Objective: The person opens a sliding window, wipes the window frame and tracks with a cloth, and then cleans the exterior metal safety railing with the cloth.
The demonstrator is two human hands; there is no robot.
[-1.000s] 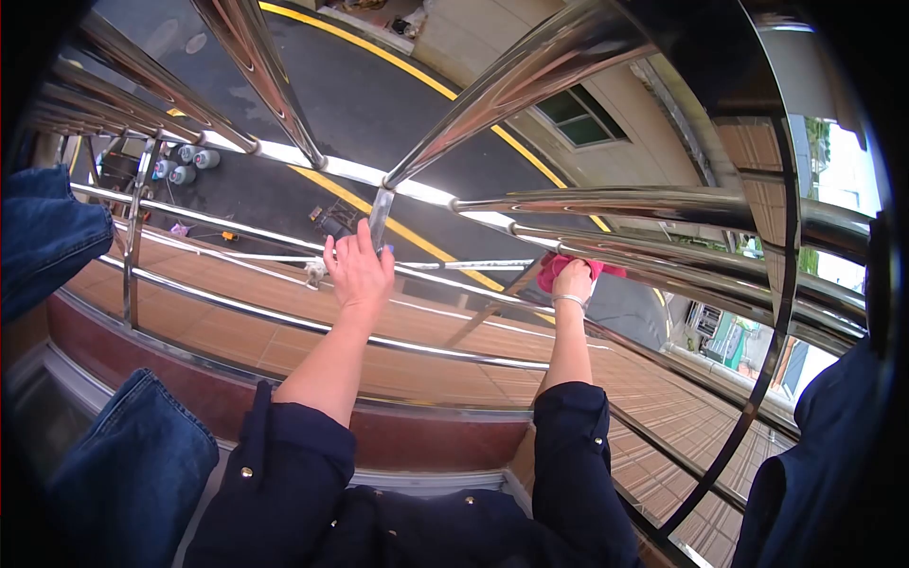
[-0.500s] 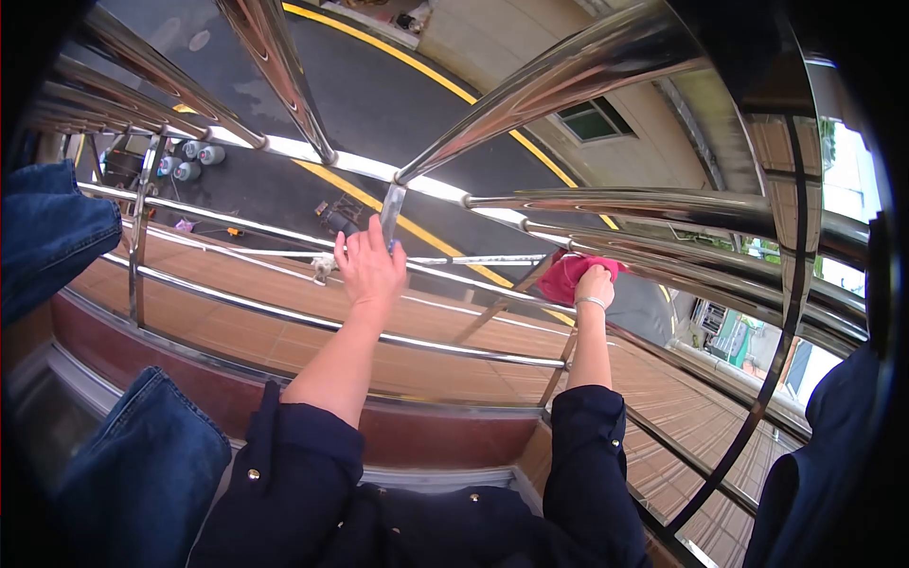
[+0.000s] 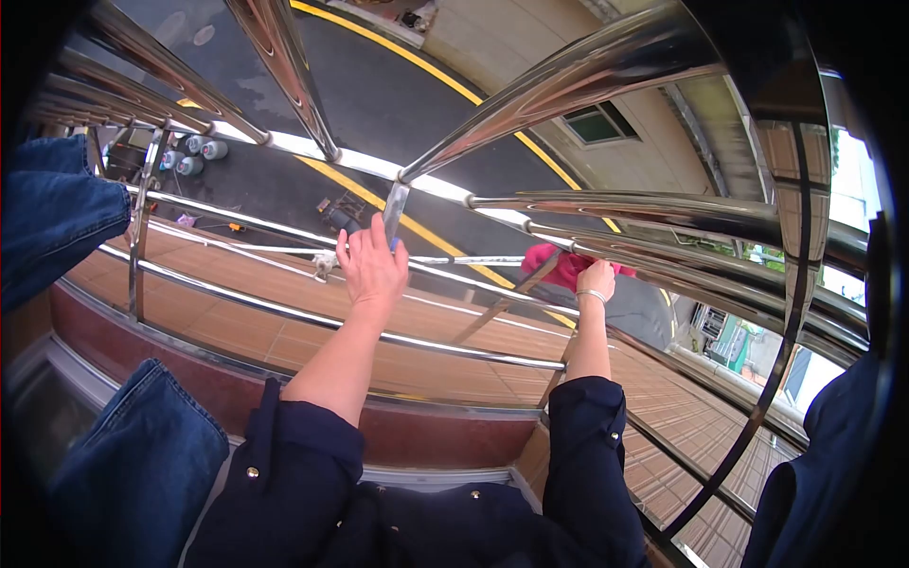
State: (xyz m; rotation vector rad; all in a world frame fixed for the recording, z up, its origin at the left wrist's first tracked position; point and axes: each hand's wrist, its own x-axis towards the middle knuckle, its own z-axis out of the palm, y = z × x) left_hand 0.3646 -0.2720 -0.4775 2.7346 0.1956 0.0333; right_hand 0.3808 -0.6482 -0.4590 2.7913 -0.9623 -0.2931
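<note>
My left hand [image 3: 374, 270] has its fingers spread at the flat metal upright [image 3: 395, 213] below the shiny rail, and no object shows in it. At the right, my right hand [image 3: 597, 276] grips a pink-red cloth [image 3: 566, 269]. The cloth lies around the railing where a slanted metal bar [image 3: 530, 279] meets the rail; part of it is behind the bar. A bracelet [image 3: 592, 294] is on my right wrist. Shiny vertical tubes [image 3: 559, 80] fan out above both hands.
Jeans [image 3: 151, 454] hang at the left and dark blue fabric [image 3: 814, 454] at the right. Lower horizontal rails [image 3: 454, 352] cross in front of a brown tiled ledge [image 3: 227, 331]. Far below are a road [image 3: 379, 104] with yellow lines and several gas cylinders [image 3: 215, 150].
My right hand has moved slightly right, still with the cloth, whose bulk now spreads out on both sides of the slanted bar. My left hand stays at the upright while the view shifts a little.
</note>
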